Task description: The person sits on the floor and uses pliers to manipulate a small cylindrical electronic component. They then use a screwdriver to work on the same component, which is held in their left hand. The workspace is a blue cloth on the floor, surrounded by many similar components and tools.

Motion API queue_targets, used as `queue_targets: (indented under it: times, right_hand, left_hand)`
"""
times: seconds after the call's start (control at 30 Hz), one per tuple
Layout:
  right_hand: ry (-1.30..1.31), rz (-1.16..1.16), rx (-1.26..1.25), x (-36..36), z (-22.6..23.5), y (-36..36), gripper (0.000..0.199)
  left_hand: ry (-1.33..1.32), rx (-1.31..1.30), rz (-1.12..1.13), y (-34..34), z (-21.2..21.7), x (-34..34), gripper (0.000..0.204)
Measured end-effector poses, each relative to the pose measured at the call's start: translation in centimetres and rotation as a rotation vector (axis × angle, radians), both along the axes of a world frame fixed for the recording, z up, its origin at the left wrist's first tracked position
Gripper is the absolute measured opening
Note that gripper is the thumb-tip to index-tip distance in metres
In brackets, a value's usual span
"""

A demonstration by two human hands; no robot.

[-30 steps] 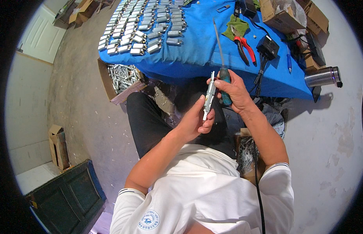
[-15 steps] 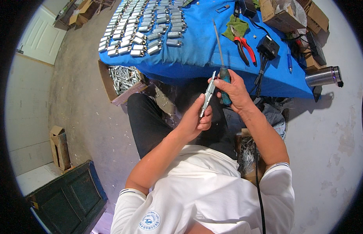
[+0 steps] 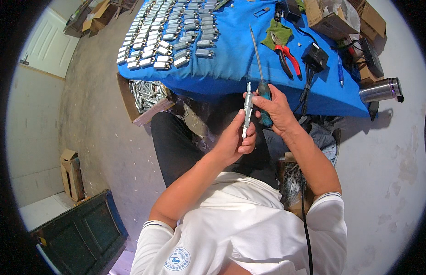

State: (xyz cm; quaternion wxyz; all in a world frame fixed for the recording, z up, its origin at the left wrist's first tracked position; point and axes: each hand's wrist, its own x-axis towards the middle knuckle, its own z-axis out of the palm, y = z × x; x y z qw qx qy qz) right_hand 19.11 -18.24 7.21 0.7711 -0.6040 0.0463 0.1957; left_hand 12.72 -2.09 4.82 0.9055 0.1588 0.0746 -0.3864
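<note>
Over my lap, my left hand (image 3: 235, 141) is closed round the lower half of a slim silver metal part (image 3: 247, 112), which stands nearly upright in the picture. The thumb lies along its side. My right hand (image 3: 279, 110) grips a screwdriver (image 3: 264, 95) by its teal and black handle, the long shaft pointing away over the table. That hand's thumb and fingers also touch the upper part of the metal piece. Fine details of the piece are too small to make out.
Rows of silver metal pieces (image 3: 151, 47) cover the far left of the blue-covered table (image 3: 240, 59). Red-and-black pliers (image 3: 290, 62), a green cloth (image 3: 280, 33), a black adapter (image 3: 315, 58), a pen (image 3: 340, 74) and a steel cup (image 3: 378, 90) lie to the right. A box of metal parts (image 3: 148, 95) stands below, left.
The metal part has turned from a slant to nearly upright. My left hand has shifted slightly right with it. My right hand keeps the screwdriver in almost the same place.
</note>
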Motion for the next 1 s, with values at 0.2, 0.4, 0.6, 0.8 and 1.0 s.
queue_targets:
  times: [0.2, 0.4, 0.6, 0.8, 1.0]
  right_hand:
    - [-0.026, -0.009, -0.025, 0.1, -0.1, -0.2, 0.021]
    - [-0.025, -0.046, -0.045, 0.2, 0.5, -0.1, 0.028]
    - [-0.039, -0.078, -0.008, -0.1, 0.3, 0.2, 0.030]
    - [-0.068, -0.077, -0.079, -0.7, 0.2, 0.8, 0.031]
    - [-0.093, -0.008, -0.111, -0.1, 1.5, 0.7, 0.027]
  left_hand:
    - [0.001, -0.064, -0.011, 0.0, -0.2, 0.2, 0.039]
    - [0.013, -0.011, 0.006, -0.3, 0.5, 0.9, 0.040]
    - [0.045, -0.044, -0.023, -0.4, -0.4, 1.3, 0.049]
    - [0.051, 0.130, -0.081, -0.9, -0.6, 1.6, 0.056]
    - [0.022, 0.275, 0.021, -1.5, 0.1, 1.9, 0.053]
